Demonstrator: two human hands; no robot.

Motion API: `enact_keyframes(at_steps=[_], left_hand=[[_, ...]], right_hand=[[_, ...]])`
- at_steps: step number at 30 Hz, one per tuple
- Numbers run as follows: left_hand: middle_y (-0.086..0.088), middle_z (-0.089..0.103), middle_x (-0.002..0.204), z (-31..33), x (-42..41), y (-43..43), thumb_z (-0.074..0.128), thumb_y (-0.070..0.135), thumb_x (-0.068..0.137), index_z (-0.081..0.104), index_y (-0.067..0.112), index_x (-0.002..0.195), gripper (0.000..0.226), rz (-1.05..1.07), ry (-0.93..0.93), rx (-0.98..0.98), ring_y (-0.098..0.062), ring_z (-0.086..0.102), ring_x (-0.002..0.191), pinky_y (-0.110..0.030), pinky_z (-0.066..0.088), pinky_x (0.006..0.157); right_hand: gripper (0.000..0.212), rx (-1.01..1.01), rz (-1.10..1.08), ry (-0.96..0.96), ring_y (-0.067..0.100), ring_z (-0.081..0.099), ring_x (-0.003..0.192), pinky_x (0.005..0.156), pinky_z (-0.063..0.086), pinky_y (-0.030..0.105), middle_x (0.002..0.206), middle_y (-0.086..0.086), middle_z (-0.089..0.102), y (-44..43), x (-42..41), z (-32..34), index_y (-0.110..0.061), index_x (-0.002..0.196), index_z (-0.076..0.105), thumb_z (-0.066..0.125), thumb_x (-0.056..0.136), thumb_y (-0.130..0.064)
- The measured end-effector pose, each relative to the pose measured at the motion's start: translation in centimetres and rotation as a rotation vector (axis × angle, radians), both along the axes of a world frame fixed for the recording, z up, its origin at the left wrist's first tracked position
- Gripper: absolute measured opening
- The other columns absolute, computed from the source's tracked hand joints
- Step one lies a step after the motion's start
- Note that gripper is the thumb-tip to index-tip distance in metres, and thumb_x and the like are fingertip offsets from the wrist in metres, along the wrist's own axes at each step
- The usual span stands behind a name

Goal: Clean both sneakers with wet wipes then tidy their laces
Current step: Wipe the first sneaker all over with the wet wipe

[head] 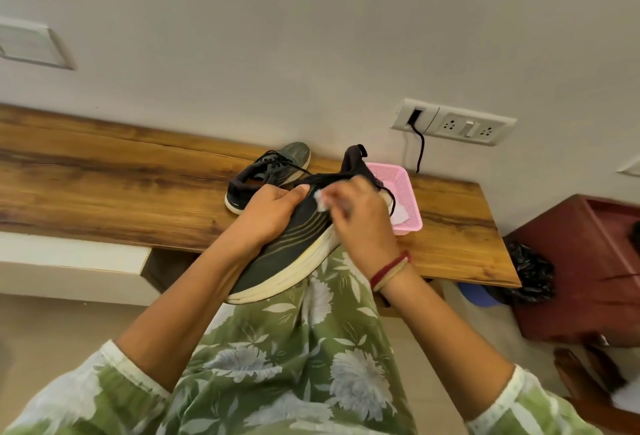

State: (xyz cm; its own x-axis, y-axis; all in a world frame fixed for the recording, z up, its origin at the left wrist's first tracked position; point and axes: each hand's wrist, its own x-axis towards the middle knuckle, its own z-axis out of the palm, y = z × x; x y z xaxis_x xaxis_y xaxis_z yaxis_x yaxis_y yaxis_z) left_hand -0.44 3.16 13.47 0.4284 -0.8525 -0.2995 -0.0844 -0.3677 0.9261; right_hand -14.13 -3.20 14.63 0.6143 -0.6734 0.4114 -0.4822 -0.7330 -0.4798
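Observation:
I hold a dark grey sneaker (291, 251) with a thick cream sole over my lap, toe toward me. My left hand (268, 214) grips its upper from the left side, thumb near the laces. My right hand (360, 223) pinches a small white wet wipe (321, 202) against the sneaker's side near the laces. The second sneaker (266, 175) lies on the wooden shelf (138, 185) behind, its black laces loose.
A pink plastic basket (405, 199) with a white wipe in it sits on the shelf right of the sneakers. A wall socket with a black cable is above it. A dark red cabinet (585, 261) and a black bin bag stand at the right.

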Motion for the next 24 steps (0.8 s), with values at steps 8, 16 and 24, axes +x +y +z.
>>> enact_keyframes(at_steps=[8,16,24], left_hand=[[-0.023,0.060,0.070,-0.2,0.3,-0.4,0.048,0.044,0.096,0.067,-0.009,0.080,0.058,-0.001,-0.027,0.003,-0.024,0.053,0.062,-0.030,0.040,0.063],[-0.019,0.062,0.072,-0.8,0.2,-0.7,0.049,0.044,0.095,0.068,-0.009,0.085,0.057,0.018,0.010,0.022,-0.024,0.056,0.063,-0.030,0.042,0.066],[-0.009,0.056,0.061,-0.5,0.5,-0.7,0.048,0.043,0.096,0.066,0.004,0.075,0.048,-0.006,0.000,0.012,-0.019,0.051,0.053,-0.027,0.039,0.058]], right_hand=[[0.009,0.014,-0.046,0.012,0.020,0.058,0.080,0.070,0.050,0.038,0.089,0.005,0.059,-1.1,0.1,0.4,-0.013,0.093,0.068,0.060,0.089,-0.016],[0.010,0.056,-0.098,-0.001,0.020,0.058,0.083,0.074,0.050,0.039,0.091,0.006,0.062,-2.4,0.0,0.5,-0.013,0.092,0.070,0.061,0.088,-0.015],[0.010,0.043,-0.086,0.003,0.020,0.059,0.083,0.073,0.049,0.034,0.091,0.005,0.061,-2.6,0.0,0.4,-0.013,0.094,0.069,0.061,0.089,-0.016]])
